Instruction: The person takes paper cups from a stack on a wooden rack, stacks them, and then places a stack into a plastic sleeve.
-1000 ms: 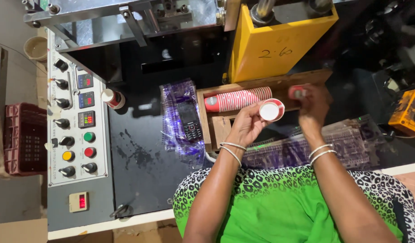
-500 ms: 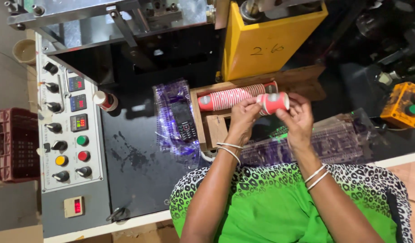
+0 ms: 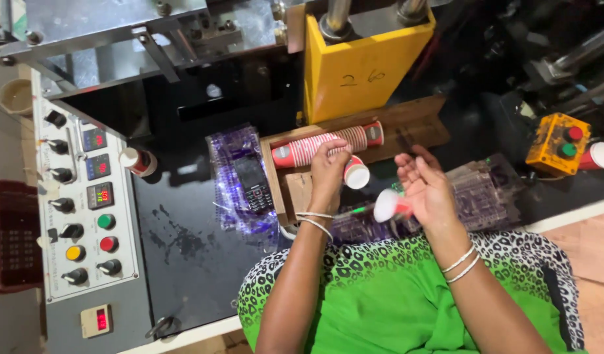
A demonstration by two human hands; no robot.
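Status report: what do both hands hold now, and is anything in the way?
Left hand on cup stack, holding one cup. Right hand holds another cup. Nothing between them.

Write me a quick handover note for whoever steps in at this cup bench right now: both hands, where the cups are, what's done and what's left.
Left hand: rests on the row of stacked red paper cups lying in the wooden tray, with one red cup at its fingers.
Right hand: holds a single cup low in the palm, fingers spread, apart from the tray.
Elsewhere: one cup stands by the control panel, another cup lies beside the yellow button box. A phone lies on plastic sleeves left of the tray.
Done: a long row is nested in the tray.
Left: the two cups in hand are not in the row.
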